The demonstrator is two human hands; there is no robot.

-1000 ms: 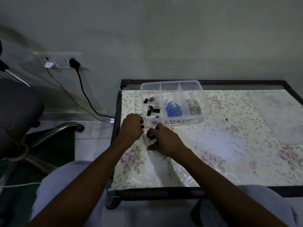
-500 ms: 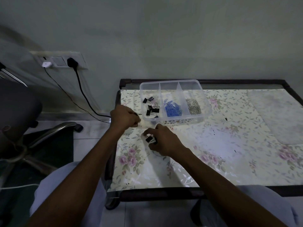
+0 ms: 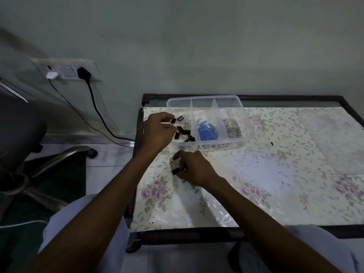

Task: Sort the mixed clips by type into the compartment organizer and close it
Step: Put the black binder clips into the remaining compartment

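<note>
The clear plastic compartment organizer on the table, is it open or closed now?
Open. The clear plastic compartment organizer has no lid on it, and the left hand holds a black binder clip over its left compartment.

Your hands sort binder clips at the clear organizer, just left of frame centre.

Your left hand pinches a black binder clip over the left compartment of the organizer, above the pile of black clips. Blue paper clips fill the middle compartment, silver paper clips the right one. Below, your right hand grips another black clip on the floral table cover. A black plug sits in the wall socket at upper left.
</note>
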